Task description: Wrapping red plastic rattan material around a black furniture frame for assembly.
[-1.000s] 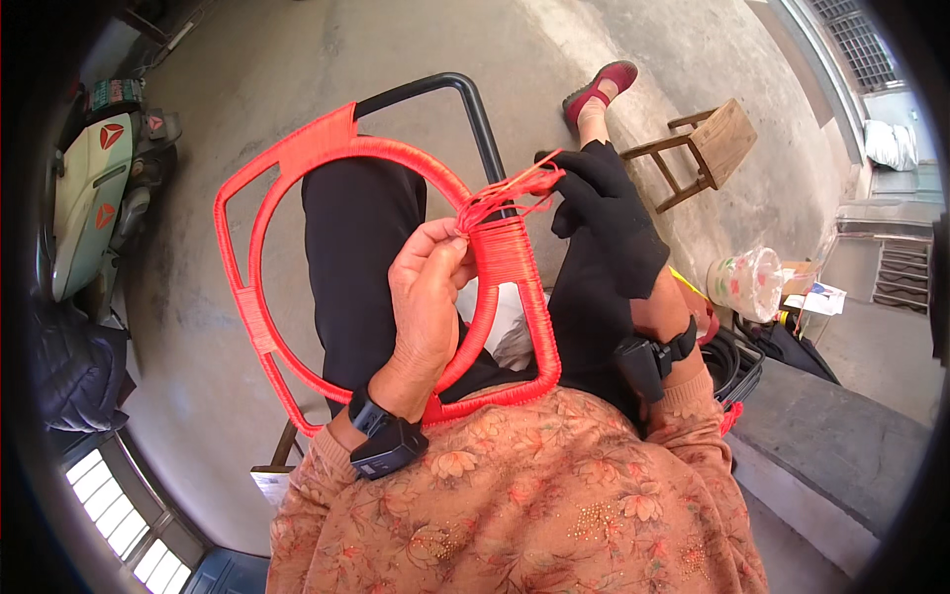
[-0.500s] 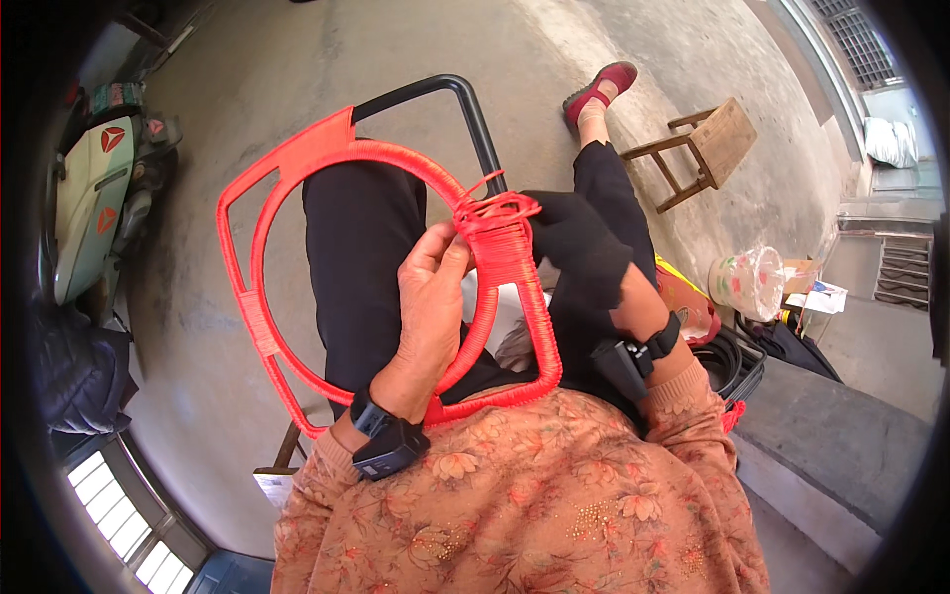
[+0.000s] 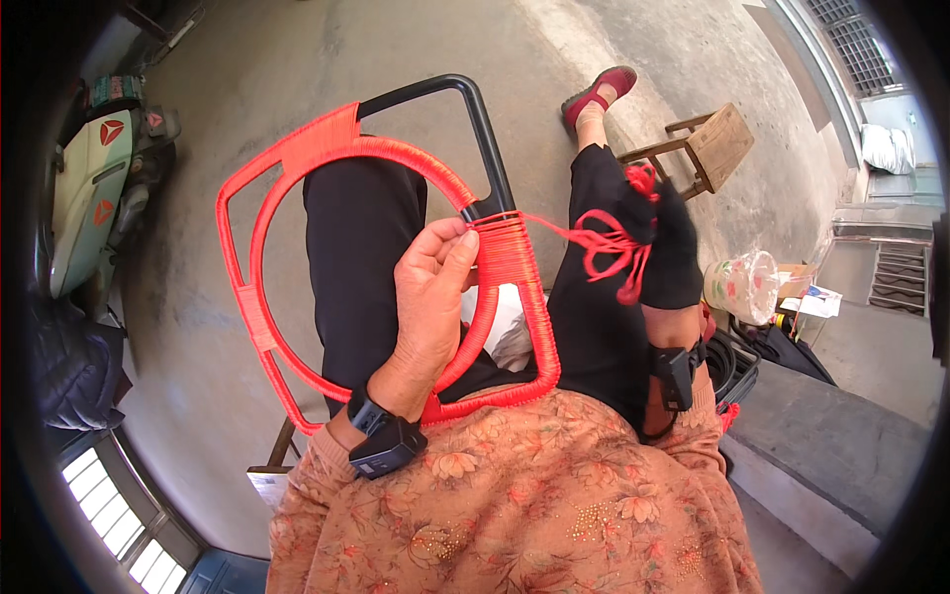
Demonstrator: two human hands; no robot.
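A metal frame (image 3: 539,322) rests across my lap, a ring set inside a rounded outer outline. Red cord is wound tightly around most of it; a bent bar at the far corner (image 3: 479,124) shows bare black. My bare left hand (image 3: 427,297) pinches the wrapped joint between ring and outer bar with thumb and fingers. Out to the right, my right hand (image 3: 673,247), in a black glove, grips a looped bundle of red cord (image 3: 606,240). One strand stretches from that bundle back to the joint. The right fingertips are partly blurred.
A small wooden stool (image 3: 720,147) stands beyond my right foot. Right of my right hand sits a clear patterned plastic tub (image 3: 744,287), near a concrete ledge (image 3: 821,426). A pale scooter (image 3: 94,203) is parked at the left.
My right hand has drawn away from the joint to the right with the cord bundle, pulling a strand out straight. My left hand and the frame have barely moved.
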